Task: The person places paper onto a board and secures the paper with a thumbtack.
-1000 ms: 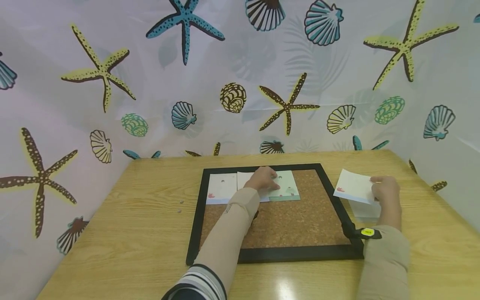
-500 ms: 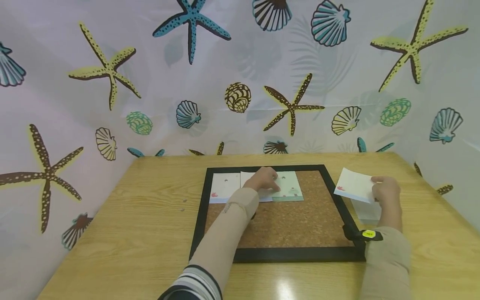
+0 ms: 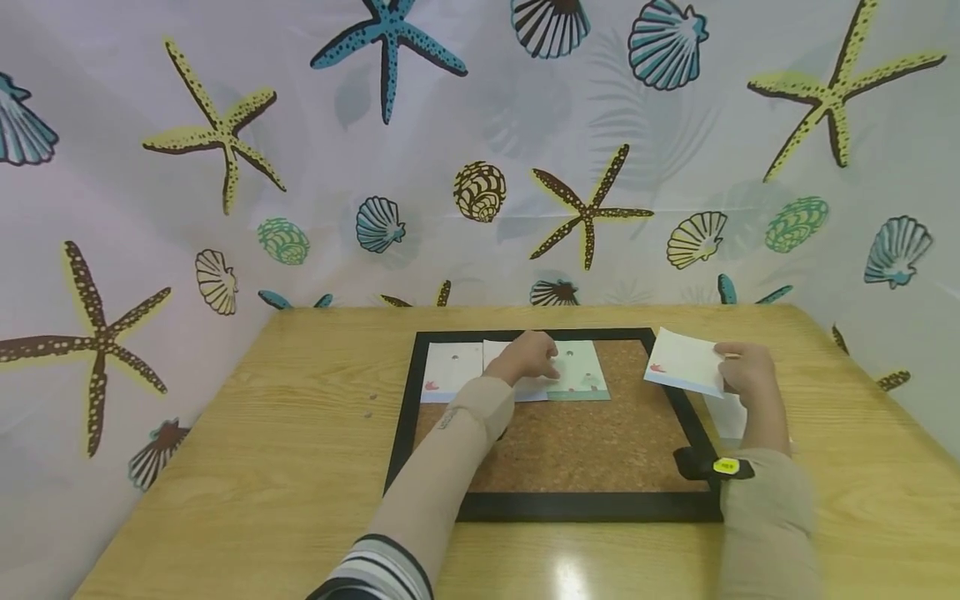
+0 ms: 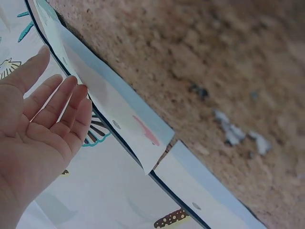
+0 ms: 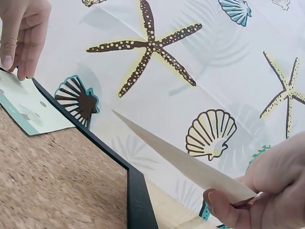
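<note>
Right hand [image 3: 748, 373], at right, pinches a white card [image 3: 682, 360]. Left hand [image 3: 525, 357], upper centre — relaxed, empty — is by a green card [image 3: 581, 371].

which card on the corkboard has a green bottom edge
The rightmost card of the three on the corkboard; the middle card and leftmost card have pale blue bottom edges.

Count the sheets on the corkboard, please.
3 visible: left white sheet, middle white sheet partly behind the left hand, right green sheet; the left sleeve may hide more.
</note>
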Tool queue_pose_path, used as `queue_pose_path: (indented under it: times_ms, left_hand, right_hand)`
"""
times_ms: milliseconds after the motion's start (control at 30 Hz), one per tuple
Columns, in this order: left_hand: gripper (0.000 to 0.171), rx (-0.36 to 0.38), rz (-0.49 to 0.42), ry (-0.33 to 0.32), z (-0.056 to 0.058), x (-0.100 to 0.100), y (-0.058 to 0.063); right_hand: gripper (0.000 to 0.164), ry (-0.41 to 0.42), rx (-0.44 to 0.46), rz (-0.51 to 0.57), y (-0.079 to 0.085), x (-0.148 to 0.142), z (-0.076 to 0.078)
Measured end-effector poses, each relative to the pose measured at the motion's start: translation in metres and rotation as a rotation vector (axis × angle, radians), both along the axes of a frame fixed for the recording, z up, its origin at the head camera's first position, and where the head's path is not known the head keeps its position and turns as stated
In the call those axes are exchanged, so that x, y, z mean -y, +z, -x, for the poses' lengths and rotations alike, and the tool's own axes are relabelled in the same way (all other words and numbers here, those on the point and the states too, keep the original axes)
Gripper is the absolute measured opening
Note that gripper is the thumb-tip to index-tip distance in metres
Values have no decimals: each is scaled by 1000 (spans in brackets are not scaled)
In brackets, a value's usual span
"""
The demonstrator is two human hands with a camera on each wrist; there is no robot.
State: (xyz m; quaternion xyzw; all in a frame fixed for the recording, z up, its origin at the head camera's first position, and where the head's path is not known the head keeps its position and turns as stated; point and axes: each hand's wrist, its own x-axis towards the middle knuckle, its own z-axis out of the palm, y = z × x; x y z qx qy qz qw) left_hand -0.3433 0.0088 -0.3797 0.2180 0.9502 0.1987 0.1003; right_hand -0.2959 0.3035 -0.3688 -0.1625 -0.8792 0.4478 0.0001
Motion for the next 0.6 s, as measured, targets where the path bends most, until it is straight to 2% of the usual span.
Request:
queue_pose_path:
  times_ms: [133, 267, 433, 600]
  left_hand:
    - [40, -17, 77, -3, -4, 7, 2]
    - [40, -46, 101, -27, -7, 14, 8]
    - [40, -19, 117, -34, -13, 20, 14]
    - [39, -30, 170, -37, -23, 26, 20]
  right_hand:
    - [49, 46, -21, 10, 4, 18, 2]
    - [45, 71, -50, -8, 5, 29, 6]
    - [43, 77, -57, -21, 3, 36, 9]
    - [45, 132, -60, -1, 5, 43, 5]
